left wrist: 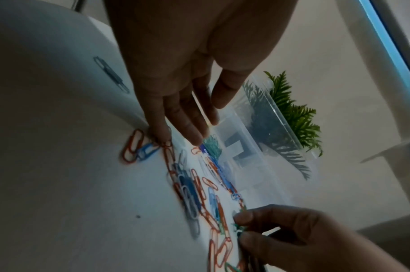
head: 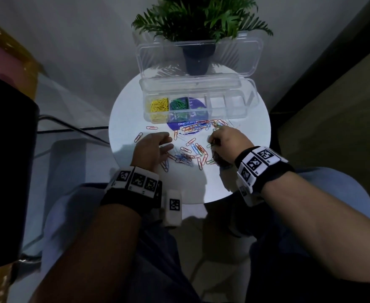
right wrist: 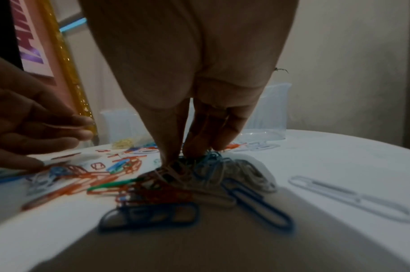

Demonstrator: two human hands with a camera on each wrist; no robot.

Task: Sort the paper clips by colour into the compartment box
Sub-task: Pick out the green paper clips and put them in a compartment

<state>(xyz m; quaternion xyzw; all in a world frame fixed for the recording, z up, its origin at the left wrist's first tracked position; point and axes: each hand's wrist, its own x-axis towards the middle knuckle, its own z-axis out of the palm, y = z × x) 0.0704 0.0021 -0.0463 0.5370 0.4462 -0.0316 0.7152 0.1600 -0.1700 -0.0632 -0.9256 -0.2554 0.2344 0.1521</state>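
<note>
Loose red, blue, white and green paper clips (head: pixel 187 157) lie scattered on the round white table (head: pixel 251 162). Behind them stands the clear compartment box (head: pixel 225 114); yellow clips (head: pixel 159 104) fill its leftmost compartment and green clips (head: pixel 179 104) the one beside it. My left hand (head: pixel 167 143) lies with straight fingers (left wrist: pixel 159 132) touching the table beside a red clip (left wrist: pixel 134 145), holding nothing. My right hand (head: pixel 211 142) reaches into the clips on the right, and its thumb and fingers pinch green clips (left wrist: pixel 240 227). In the right wrist view its fingertips (right wrist: pixel 194 149) press into a tangled heap.
The box's open lid (head: pixel 149 57) leans back against a potted plant (head: pixel 198 60) at the table's far edge. A round purple printed disc (head: pixel 189 129) lies partly under the box. A single white clip (right wrist: pixel 348 197) lies apart on the right. My knees are under the near edge.
</note>
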